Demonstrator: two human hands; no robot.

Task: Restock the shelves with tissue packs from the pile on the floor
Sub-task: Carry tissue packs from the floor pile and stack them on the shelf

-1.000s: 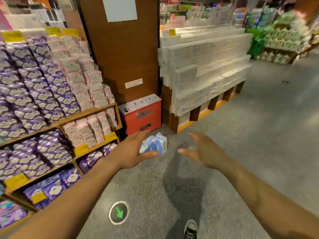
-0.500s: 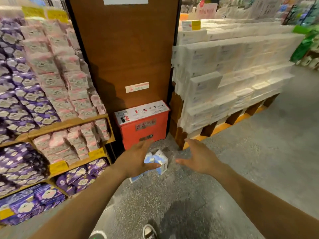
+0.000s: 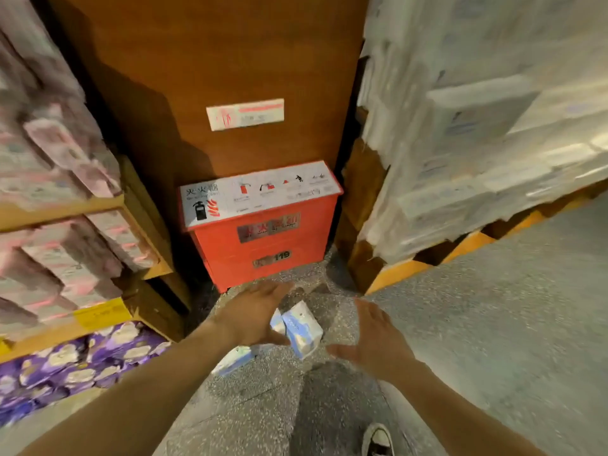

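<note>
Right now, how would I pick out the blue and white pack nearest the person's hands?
Find the brown wooden panel with the red fire box at its foot. Just in front of that box, between the left hand and right hand, is a blue-and-white tissue pack. It is tipped up at an angle, unlike the second pack lying flat by the left wrist.

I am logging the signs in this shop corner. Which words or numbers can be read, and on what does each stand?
"119": lower plate on the front of the red box.
Its lid and upper plate: characters too blurred to read.
The white label on the brown panel: too blurred.
The yellow shelf tag: too blurred.
</note>
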